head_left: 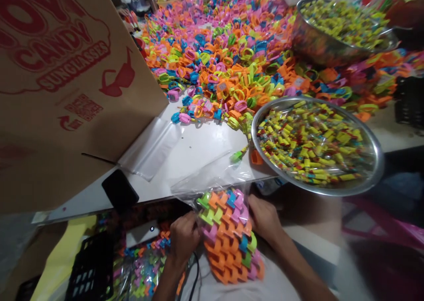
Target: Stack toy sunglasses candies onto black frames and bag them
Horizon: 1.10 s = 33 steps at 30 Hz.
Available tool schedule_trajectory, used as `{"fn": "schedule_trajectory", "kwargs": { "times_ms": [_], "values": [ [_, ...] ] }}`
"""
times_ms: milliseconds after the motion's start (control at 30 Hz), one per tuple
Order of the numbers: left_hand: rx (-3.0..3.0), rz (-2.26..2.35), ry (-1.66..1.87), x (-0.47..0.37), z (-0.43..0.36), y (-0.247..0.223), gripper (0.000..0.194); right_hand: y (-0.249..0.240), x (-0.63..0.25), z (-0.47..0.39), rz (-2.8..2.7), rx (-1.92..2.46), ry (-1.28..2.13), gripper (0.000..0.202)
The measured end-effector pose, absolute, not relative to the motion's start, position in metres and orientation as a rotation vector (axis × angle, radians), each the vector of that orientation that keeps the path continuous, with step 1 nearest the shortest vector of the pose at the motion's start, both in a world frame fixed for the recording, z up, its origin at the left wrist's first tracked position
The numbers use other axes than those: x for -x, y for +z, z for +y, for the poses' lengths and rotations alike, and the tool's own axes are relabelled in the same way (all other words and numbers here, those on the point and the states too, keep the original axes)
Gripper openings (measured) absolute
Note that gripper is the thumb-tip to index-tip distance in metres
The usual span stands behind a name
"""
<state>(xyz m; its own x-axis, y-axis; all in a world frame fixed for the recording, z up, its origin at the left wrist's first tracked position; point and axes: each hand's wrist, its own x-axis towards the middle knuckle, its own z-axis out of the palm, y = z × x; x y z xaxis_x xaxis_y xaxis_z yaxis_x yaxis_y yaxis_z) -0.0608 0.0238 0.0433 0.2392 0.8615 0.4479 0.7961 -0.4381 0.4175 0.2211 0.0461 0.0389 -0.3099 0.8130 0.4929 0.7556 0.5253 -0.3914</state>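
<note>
Both of my hands hold one clear bag of plastic pieces [228, 235] low in front of me, just below the tabletop [198, 146] edge. My left hand [183, 237] has its grip closed on the bag's left side, my right hand [265, 217] closed on the right side. The pieces inside are orange, pink, green and blue. On the tabletop a big heap of coloured plastic rings [228, 58] lies behind, a steel bowl of wrapped candies [318, 144] stands right, overhanging the edge. A cardboard box [62, 84] blocks the left, with empty clear bags [149, 148] and a black phone [119, 191] beside it.
</note>
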Motion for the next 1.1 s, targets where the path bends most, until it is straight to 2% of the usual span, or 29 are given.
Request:
{"fn": "schedule_trajectory", "kwargs": {
  "times_ms": [167, 367, 533, 667, 833, 967, 1100],
  "values": [
    [-2.417, 1.558, 0.890, 0.063, 0.016, 0.042, 0.029, 0.043, -0.213, 0.044, -2.164, 1.304, 0.204, 0.030],
    [-2.402, 1.495, 0.729, 0.066, -0.009, 0.041, 0.023, 0.051, -0.220, 0.013, -2.275, 1.326, 0.444, 0.022],
    [-2.396, 1.404, 0.747, 0.067, -0.028, 0.048, 0.017, 0.059, -0.231, -0.015, -2.360, 1.318, 0.559, 0.016],
    [-2.459, 1.344, 0.712, 0.073, -0.035, 0.051, 0.020, 0.063, -0.243, -0.026, -2.507, 1.324, 0.571, 0.017],
    [-2.534, 1.308, 0.655, 0.079, -0.039, 0.049, 0.025, 0.070, -0.247, -0.032, -2.677, 1.256, 0.614, 0.006],
    [-2.570, 1.480, 0.664, 0.075, -0.023, 0.059, 0.029, 0.074, -0.244, -0.030, -2.685, 1.236, 0.586, 0.013],
    [-2.600, 1.593, 0.776, 0.073, 0.005, 0.074, 0.011, 0.076, -0.241, -0.025, -2.695, 1.213, 0.504, 0.016]
  ]
}}
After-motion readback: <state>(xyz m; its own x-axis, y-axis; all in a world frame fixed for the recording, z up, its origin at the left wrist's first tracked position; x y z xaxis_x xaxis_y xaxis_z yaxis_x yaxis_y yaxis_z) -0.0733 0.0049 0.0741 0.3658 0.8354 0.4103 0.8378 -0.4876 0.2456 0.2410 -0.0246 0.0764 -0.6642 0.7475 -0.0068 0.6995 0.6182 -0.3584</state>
